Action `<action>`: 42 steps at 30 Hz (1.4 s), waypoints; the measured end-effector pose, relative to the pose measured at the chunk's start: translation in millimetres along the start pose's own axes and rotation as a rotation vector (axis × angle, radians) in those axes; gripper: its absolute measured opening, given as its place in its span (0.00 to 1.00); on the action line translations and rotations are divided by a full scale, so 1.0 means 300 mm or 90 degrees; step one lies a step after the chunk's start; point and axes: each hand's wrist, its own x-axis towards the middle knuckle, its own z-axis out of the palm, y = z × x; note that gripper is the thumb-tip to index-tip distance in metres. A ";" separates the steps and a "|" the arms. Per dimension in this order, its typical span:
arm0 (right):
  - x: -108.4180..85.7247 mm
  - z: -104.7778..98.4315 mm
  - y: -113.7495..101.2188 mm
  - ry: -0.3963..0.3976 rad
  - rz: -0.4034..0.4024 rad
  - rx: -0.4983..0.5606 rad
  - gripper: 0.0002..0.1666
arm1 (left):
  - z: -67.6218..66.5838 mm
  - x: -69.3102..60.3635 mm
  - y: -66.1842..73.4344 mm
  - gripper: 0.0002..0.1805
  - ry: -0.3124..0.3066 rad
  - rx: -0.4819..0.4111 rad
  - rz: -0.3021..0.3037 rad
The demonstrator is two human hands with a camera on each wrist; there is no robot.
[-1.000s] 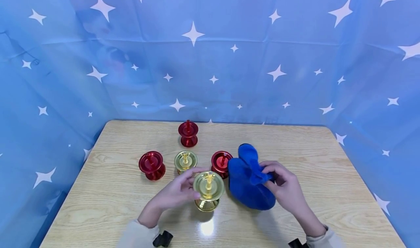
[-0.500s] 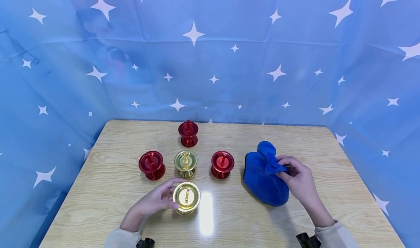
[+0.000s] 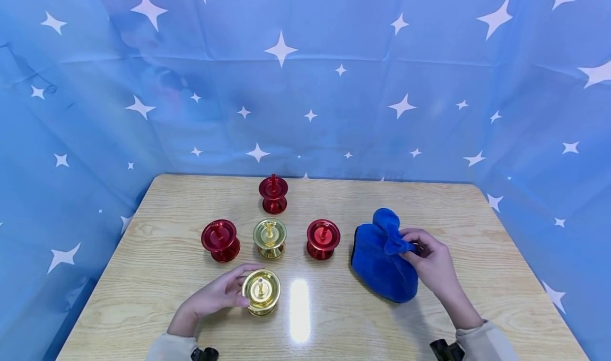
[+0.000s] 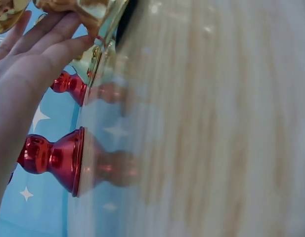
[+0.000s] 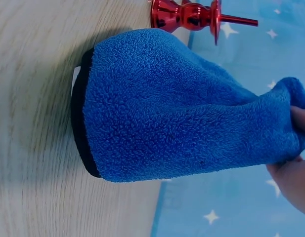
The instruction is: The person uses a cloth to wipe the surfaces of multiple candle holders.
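My left hand grips the side of a shiny gold candle holder with a short spike at its centre, near the front of the table. In the left wrist view the fingers curve around its gold stem; whether its base touches the table I cannot tell. My right hand pinches a bunched corner of a blue plush cloth with black edging. In the right wrist view the cloth hangs from thumb and fingers, its lower edge at the tabletop.
A second gold candle holder stands amid three red ones: a left one, a back one and a right one. Behind the wooden table hangs a blue curtain with white stars.
My left hand has moved left and toward the front with the gold candle holder, away from the cloth. My right hand has drawn the cloth to the right, uncovering the right red holder.
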 end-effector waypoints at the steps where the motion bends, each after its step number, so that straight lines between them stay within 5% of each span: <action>1: 0.001 0.000 0.002 0.001 -0.001 -0.002 0.12 | -0.002 0.000 0.001 0.34 -0.002 -0.005 -0.001; 8: 0.001 0.002 0.012 0.004 -0.013 -0.011 0.14 | -0.013 0.003 0.012 0.34 -0.022 0.017 -0.006; 17: 0.003 0.000 0.011 0.003 -0.006 -0.023 0.13 | -0.006 0.004 0.039 0.34 0.001 0.069 -0.043; 24: 0.004 -0.001 0.011 -0.001 0.000 -0.019 0.13 | -0.044 0.039 0.088 0.27 0.110 0.178 -0.049; 32: 0.001 0.003 0.011 -0.001 0.004 -0.012 0.13 | -0.042 0.127 0.137 0.37 0.273 0.284 -0.107; 42: -0.005 0.014 0.003 -0.010 0.008 0.008 0.13 | -0.057 0.226 0.094 0.48 0.323 0.303 -0.167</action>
